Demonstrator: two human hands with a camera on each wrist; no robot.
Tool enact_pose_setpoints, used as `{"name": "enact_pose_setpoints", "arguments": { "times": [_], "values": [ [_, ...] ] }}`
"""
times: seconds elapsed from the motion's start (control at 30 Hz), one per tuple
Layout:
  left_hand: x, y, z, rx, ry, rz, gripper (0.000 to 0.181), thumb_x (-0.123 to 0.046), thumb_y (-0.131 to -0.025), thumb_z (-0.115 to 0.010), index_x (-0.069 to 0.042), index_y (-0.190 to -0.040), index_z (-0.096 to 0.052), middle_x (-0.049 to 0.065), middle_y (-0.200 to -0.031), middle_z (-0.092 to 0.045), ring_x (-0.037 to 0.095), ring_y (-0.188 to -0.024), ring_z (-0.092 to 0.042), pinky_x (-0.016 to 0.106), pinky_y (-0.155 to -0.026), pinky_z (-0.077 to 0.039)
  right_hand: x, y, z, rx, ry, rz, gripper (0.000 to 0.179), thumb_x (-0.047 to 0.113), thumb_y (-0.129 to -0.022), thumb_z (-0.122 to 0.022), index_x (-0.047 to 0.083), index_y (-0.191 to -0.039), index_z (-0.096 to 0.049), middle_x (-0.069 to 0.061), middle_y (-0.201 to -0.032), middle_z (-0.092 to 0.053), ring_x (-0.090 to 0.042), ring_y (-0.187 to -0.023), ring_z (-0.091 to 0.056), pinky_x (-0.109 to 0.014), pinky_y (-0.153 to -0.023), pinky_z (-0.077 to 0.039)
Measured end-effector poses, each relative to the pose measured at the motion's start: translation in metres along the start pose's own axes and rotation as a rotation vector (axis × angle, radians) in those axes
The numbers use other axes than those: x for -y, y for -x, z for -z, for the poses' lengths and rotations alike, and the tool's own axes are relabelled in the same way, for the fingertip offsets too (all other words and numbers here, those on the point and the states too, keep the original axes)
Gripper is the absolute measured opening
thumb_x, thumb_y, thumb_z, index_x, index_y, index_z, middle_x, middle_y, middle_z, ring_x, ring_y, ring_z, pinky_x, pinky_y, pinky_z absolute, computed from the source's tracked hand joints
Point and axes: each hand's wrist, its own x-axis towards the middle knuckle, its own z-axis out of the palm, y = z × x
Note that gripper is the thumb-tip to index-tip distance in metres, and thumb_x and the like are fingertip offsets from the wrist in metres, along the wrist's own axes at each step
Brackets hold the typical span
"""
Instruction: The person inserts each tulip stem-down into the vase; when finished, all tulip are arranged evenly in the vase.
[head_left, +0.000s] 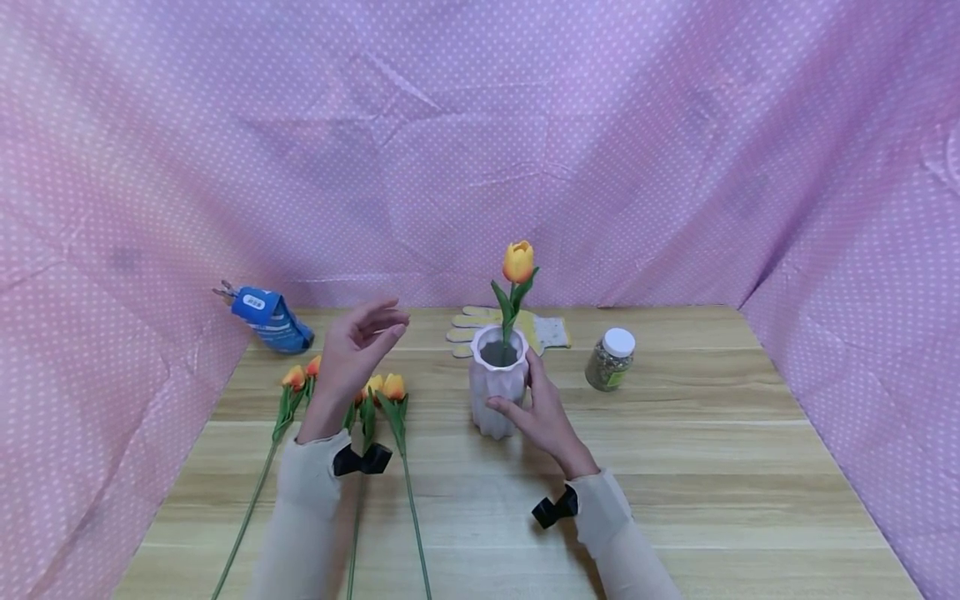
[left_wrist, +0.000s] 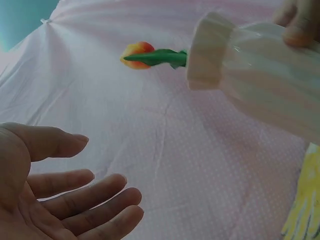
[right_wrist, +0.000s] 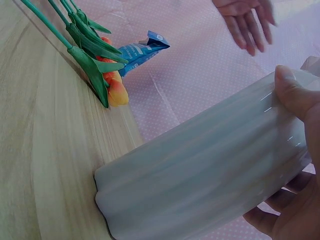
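My right hand grips the side of a white ribbed vase, thumb on the near side and fingers round the right. One yellow-orange tulip with green leaves stands in the vase, its lower stem hidden inside. To the left, my left hand is raised with nothing in it, fingers loosely bent and apart in the left wrist view. Beneath and beside that arm, several more tulips lie on the table, heads pointing away and long stems toward me; my left forearm covers part of them.
A blue pouch with tool tips sticking out lies at the back left. Behind the vase is a yellow and white work glove. A white-capped jar of small grains stands right of the vase. Pink dotted cloth hangs behind the wooden table.
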Motion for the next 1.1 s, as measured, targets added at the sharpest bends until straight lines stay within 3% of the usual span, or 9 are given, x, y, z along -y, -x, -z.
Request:
{"name": "enact_pose_setpoints", "arguments": {
  "times": [0.4,0.67,0.87,1.1],
  "values": [
    [0.042,0.032,0.013,0.055,-0.161,0.187,0.042,-0.017,-0.099,-0.064,-0.002,-0.137,-0.057,0.023,-0.123,-0.069,-0.014,-0.094,-0.061,0.005,-0.085,-0.051,-0.003,-0.001,0.0,-0.008,0.016,0.027,0.095,0.024,-0.087,-0.079,0.027,-0.159,-0.018,-0.011,-0.158,-0.04,-0.033,-0.146,-0.041,-0.058,-0.12,-0.036],
    [0.056,0.055,0.012,0.057,-0.268,0.378,0.043,-0.024,-0.1,-0.063,-0.004,-0.137,-0.057,0.019,-0.122,-0.07,0.023,-0.105,-0.069,0.009,-0.077,-0.052,-0.002,0.001,0.0,-0.007,0.029,0.011,0.096,0.025,-0.087,-0.079,0.026,-0.16,-0.016,-0.011,-0.158,-0.04,-0.035,-0.145,-0.042,-0.058,-0.118,-0.038],
    [0.067,0.073,0.008,0.084,-0.286,0.488,0.042,-0.018,-0.097,-0.063,0.0,-0.134,-0.058,0.02,-0.117,-0.071,0.021,-0.098,-0.07,0.016,-0.072,-0.055,-0.002,0.001,0.0,-0.014,0.041,0.006,0.095,0.026,-0.087,-0.079,0.026,-0.159,-0.016,-0.01,-0.157,-0.042,-0.034,-0.144,-0.044,-0.058,-0.117,-0.04],
    [0.076,0.088,0.002,0.095,-0.245,0.615,0.044,-0.017,-0.095,-0.064,0.001,-0.134,-0.056,0.021,-0.114,-0.07,0.023,-0.087,-0.073,0.034,-0.073,-0.064,-0.002,0.0,0.0,-0.016,0.042,0.012,0.094,0.027,-0.087,-0.079,0.027,-0.159,-0.018,-0.01,-0.156,-0.043,-0.034,-0.145,-0.043,-0.058,-0.117,-0.04]
  ]
}}
